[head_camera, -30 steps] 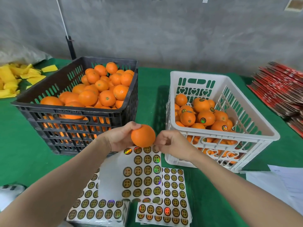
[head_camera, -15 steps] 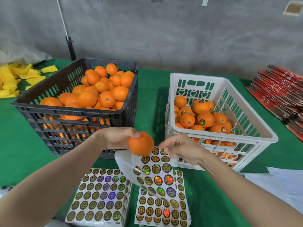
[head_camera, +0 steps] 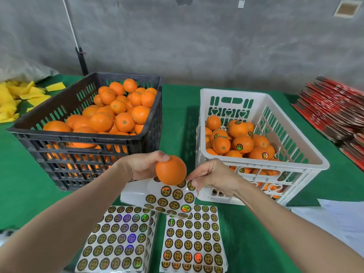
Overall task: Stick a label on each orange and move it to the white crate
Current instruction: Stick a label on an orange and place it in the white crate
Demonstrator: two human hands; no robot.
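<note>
My left hand holds an unlabelled orange in the air in front of the two crates. A partly used label sheet curls up just below the orange. My right hand pinches the sheet's upper right corner with thumb and fingertips, right beside the orange. The black crate on the left is heaped with plain oranges. On the right, the white crate contains several oranges that carry round gold labels.
Two full label sheets lie flat on the green table near me. Yellow wrappers are piled at the far left, red flat cartons at the far right, and white papers at the right front.
The loose label sheet has been lifted and curled up under the orange by my right hand. The orange and my left hand stayed almost in place.
</note>
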